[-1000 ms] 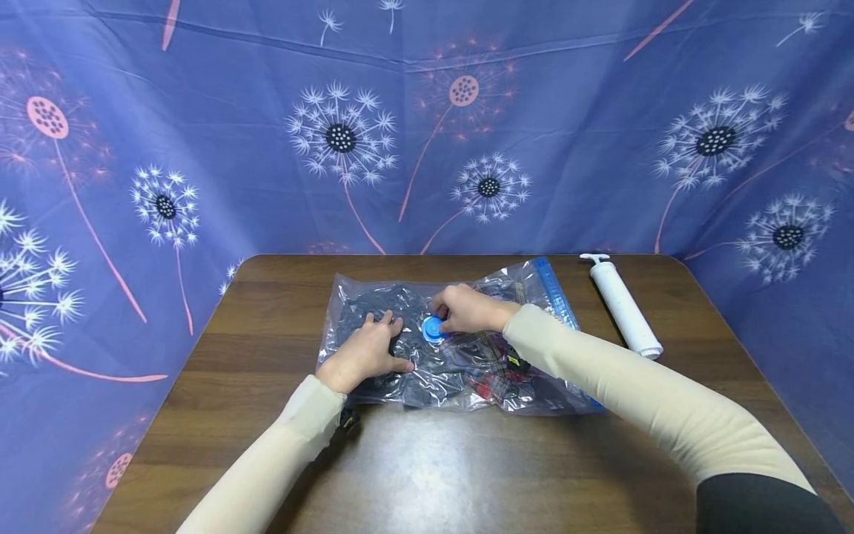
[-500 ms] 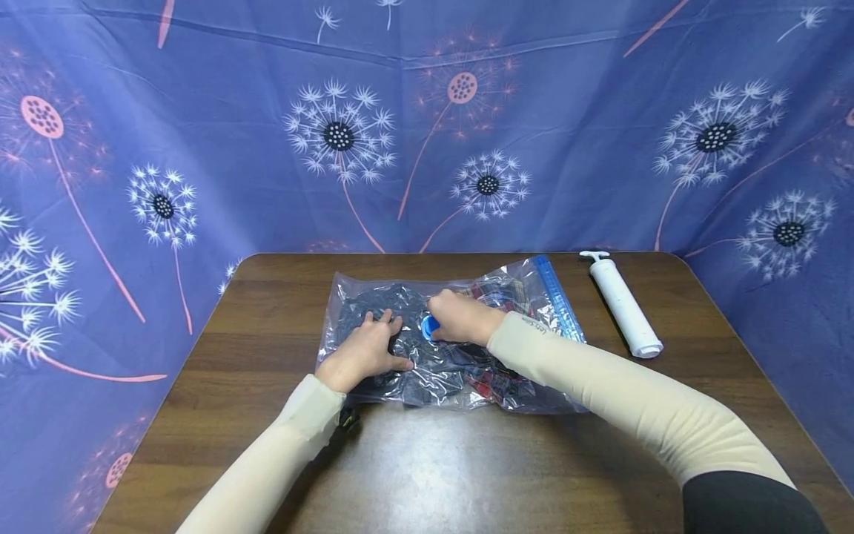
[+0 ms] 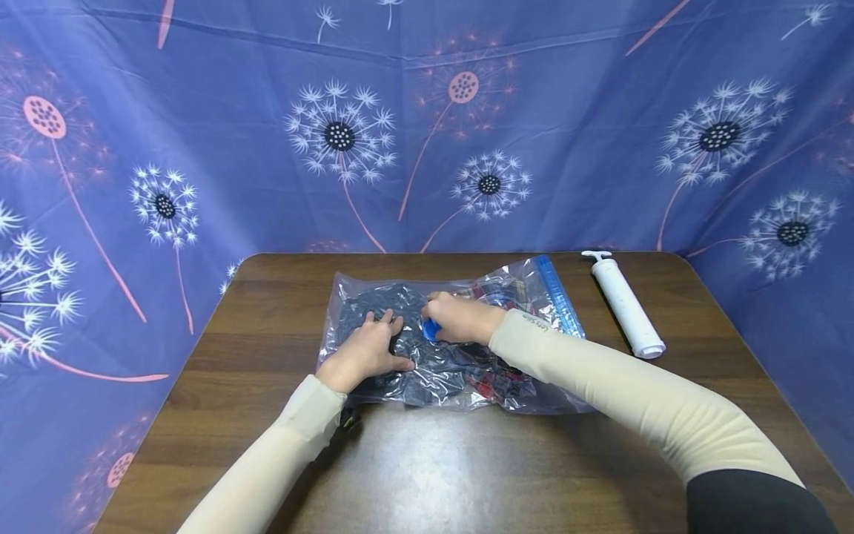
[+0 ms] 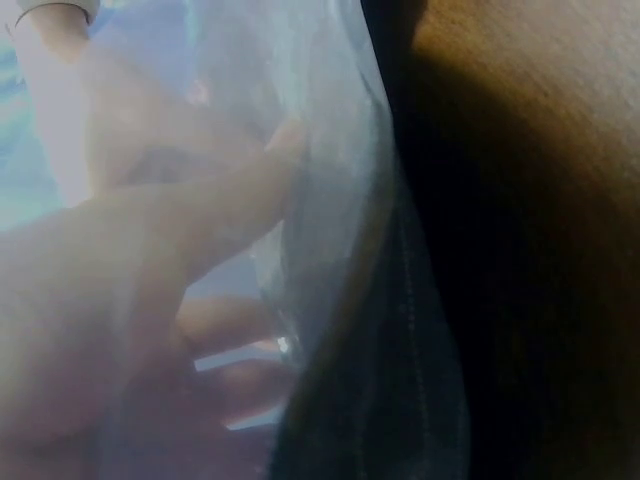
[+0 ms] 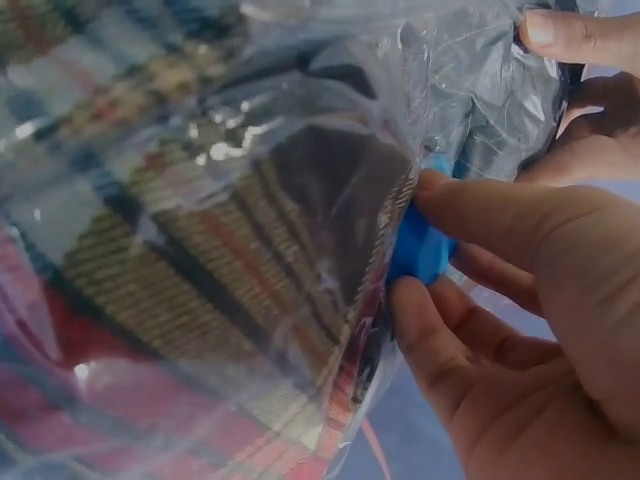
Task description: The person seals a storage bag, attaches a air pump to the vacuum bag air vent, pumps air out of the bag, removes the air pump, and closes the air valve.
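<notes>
A clear plastic vacuum storage bag [image 3: 560,382] lies flat across the table with folded clothes inside. Its left part holds a dark grey garment [image 3: 380,298], and plaid cloth [image 5: 190,270] fills much of the right wrist view. My left hand [image 3: 367,351] rests on the bag's left part, fingers spread. At the middle of the bag, my right hand [image 3: 460,317] pinches the blue valve cap [image 5: 422,245] between thumb and fingers. Part of the cap is hidden behind those fingers. The left wrist view is hazy, with the left hand [image 4: 150,250] against the plastic.
A white hand pump [image 3: 626,308] with a T-shaped handle lies right of the bag. A blue zip strip [image 3: 557,293] runs along the bag's right end. The brown wooden table [image 3: 427,475] ends at a blue dandelion-print cloth [image 3: 427,170] behind and beside it.
My right hand has turned over the blue valve cap, its wrist rotating and swinging slightly left. Less of the cap shows now. The left hand has stayed in place.
</notes>
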### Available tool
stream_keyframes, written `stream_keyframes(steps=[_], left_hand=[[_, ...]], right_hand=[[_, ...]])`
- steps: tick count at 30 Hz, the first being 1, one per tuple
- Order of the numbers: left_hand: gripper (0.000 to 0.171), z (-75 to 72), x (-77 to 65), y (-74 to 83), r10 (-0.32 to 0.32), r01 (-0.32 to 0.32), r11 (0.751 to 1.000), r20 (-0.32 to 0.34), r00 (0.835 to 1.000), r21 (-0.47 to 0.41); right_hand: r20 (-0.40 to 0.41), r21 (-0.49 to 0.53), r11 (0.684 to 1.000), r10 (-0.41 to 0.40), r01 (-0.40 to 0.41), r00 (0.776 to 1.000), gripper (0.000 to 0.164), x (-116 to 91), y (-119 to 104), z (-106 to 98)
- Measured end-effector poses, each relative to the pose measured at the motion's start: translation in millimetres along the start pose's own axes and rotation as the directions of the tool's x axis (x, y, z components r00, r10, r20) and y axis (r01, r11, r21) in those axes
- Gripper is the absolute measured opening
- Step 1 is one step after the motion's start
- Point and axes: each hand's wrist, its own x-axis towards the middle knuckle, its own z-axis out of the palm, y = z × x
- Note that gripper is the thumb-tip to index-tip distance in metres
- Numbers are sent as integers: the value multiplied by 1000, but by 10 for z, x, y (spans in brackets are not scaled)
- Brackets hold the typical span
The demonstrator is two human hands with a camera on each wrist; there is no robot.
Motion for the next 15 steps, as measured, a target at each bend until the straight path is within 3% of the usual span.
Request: stream_keyframes(steps=[10,15], left_hand=[[97,-2,-3,1,-1,1,1000,-16,1000,-4],[96,18,12,22,0,0,1000,-3,1000,-4]], right_hand=[[-52,-43,999,23,-25,998,20,10,-27,22],[-21,-9,999,43,-43,999,26,-30,-17,12]])
